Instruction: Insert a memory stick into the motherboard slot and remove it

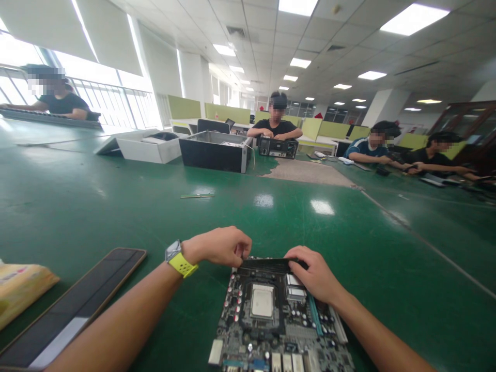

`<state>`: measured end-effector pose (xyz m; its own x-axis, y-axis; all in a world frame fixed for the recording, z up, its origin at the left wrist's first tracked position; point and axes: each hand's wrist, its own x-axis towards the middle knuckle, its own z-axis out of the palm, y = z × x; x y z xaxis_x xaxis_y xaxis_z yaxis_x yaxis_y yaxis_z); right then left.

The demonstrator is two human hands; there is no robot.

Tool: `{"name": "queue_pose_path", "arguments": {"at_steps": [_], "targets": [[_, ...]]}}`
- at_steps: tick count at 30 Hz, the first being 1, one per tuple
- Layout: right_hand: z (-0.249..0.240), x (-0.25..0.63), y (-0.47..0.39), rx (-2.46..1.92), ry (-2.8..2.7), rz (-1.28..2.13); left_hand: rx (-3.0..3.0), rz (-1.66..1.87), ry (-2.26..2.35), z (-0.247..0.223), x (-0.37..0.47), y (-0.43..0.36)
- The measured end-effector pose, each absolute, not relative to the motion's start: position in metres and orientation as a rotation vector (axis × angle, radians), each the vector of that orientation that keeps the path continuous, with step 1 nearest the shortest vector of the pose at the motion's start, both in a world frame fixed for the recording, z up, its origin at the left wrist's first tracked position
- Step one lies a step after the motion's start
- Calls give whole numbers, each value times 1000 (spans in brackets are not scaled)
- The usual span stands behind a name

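Note:
A motherboard [287,330] lies on the green table, with a square silver processor [262,300] in its socket. Along the board's far edge is a dark, thin strip [267,265]. My left hand [222,247], with a yellow-banded watch on the wrist, pinches the strip's left end. The fingers of my right hand [312,271] are closed on its right end, above the silver heatsink [295,287].
A large phone [81,299] and a yellow packet [23,289] lie at the left. Farther back stand a white box [151,147] and a dark computer case [213,155]. Several people sit around the table [155,206], one behind another case [278,148].

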<state>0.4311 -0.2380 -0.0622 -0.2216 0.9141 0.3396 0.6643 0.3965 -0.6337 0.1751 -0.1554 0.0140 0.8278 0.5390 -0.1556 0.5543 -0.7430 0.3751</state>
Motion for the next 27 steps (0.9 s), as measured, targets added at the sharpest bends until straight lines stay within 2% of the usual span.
{"name": "queue_pose_path", "arguments": {"at_steps": [27], "targets": [[-62,432,-237,-1365,-1991,439,2633,-59,821,10,176,-155]]}}
